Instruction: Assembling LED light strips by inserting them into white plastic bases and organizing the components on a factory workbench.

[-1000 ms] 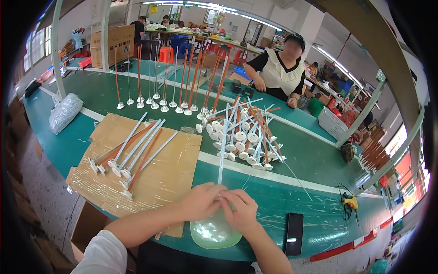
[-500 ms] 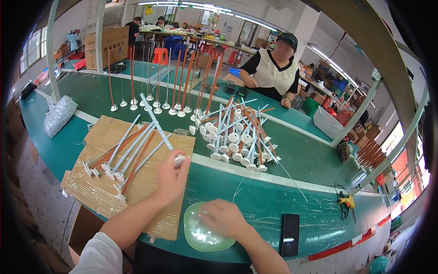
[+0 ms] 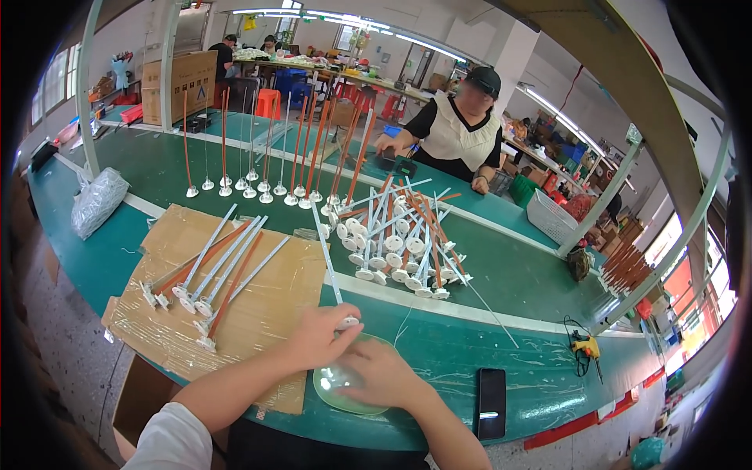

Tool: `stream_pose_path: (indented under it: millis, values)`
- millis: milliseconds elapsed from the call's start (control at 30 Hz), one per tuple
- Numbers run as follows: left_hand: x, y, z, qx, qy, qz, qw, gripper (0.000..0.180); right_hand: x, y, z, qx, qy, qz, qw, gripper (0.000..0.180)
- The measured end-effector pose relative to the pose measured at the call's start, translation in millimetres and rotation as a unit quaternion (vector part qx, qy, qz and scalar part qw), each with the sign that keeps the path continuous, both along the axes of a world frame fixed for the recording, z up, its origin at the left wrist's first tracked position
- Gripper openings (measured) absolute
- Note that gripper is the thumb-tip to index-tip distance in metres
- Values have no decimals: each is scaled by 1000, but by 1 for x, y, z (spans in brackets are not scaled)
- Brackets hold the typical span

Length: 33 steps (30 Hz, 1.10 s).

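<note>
My left hand (image 3: 325, 335) is closed around the white round base (image 3: 348, 322) of a pale metal strip (image 3: 326, 254), which points up and away from me. Just to its right, my right hand (image 3: 380, 372) hangs over a light green dish (image 3: 345, 403) with its fingers apart and curved down. Shiny small contents show faintly in the dish; their kind is too blurred to tell. On the cardboard sheet (image 3: 270, 352) at left lie several pale and reddish-brown strips (image 3: 227, 262) with white bases.
A tangled pile of based strips (image 3: 399, 243) lies ahead. Several strips (image 3: 301, 157) stand upright behind. At right are a black phone (image 3: 492, 403) and a yellow glue gun (image 3: 586, 348). A plastic-wrapped bundle (image 3: 99, 202) sits left. A person (image 3: 454, 133) works across the table.
My left hand has moved right and down with the strip, from above the cardboard to beside the dish. My right hand stays over the dish. The person opposite has reached out an arm.
</note>
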State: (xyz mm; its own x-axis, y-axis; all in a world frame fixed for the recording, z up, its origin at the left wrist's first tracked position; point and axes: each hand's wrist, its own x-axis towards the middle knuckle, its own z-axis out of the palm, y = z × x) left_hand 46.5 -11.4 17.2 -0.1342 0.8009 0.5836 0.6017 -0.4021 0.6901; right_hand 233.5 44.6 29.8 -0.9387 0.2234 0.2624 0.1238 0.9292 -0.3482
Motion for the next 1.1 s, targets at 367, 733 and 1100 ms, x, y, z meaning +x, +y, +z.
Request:
stream_pose_path:
  millis: [367,733,1100]
  values:
    - [1,2,1,28,14,-14,999,16,-3,-4,-12,-66,27,46,996,11]
    - [1,0,4,59,5,-11,998,16,-5,-10,-3,-152,73,9,986,13]
    - [1,0,3,34,23,-19,999,18,-6,-10,-4,-163,92,7,982,16]
